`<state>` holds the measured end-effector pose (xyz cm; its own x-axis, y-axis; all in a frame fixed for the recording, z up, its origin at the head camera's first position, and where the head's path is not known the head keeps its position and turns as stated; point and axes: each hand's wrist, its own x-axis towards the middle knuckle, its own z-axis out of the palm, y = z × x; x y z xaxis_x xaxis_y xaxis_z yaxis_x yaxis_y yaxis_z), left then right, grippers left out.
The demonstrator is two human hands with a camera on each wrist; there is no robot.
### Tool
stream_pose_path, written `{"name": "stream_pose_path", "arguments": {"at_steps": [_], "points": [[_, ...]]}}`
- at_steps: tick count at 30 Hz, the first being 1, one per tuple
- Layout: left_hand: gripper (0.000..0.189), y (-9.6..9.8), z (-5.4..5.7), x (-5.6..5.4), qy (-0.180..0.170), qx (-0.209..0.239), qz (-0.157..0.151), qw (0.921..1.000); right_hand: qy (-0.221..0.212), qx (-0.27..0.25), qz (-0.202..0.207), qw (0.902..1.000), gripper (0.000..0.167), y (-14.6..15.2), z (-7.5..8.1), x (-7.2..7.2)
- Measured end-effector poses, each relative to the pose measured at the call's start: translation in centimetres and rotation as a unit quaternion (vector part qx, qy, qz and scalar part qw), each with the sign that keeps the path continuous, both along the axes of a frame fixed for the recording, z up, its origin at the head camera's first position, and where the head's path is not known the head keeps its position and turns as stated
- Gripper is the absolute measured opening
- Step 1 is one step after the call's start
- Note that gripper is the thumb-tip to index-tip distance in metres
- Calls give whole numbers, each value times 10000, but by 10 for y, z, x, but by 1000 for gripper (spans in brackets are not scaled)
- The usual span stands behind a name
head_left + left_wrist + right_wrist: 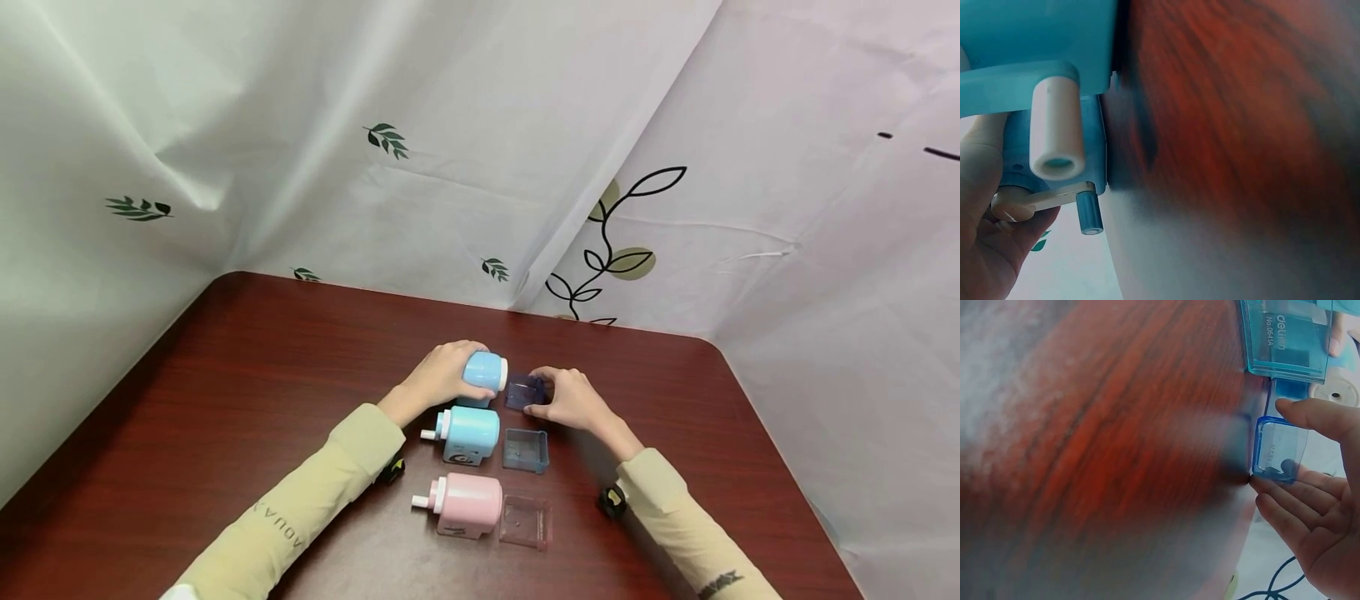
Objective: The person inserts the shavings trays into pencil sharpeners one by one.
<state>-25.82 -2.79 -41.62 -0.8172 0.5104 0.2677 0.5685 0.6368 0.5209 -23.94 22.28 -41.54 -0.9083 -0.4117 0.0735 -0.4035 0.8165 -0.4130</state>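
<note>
Reddish bench [300,358] is running underneath: left hand [438,375] is gripping the far sharpener [482,372]; right hand [573,398] is pinching the drawer [521,393] just beside it. Good handling would likely be bracing the sharpener and keeping the drawer level and square.

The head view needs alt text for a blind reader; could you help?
The left hand grips a blue sharpener; the right hand holds a dark bin beside it. Nearer on the table, a turquoise sharpener and a pink sharpener sit by clear bins.
</note>
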Motion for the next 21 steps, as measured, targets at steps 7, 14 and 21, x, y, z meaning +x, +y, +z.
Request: {"name": "stream_pose_path", "arguments": {"at_steps": [7,14,21], "points": [[71,-1,-1,0,-44,-38,31,10000,63,-13,-6,10000,51,-4,-1,-1],[70,-1,-3,-1,-45,-41,29,10000,14,2,10,10000,51,-6,-2,-2],[70,-1,-2,-2,-78,-88,47,9999,22,-1,65,10000,52,-7,-2,-3]]}}
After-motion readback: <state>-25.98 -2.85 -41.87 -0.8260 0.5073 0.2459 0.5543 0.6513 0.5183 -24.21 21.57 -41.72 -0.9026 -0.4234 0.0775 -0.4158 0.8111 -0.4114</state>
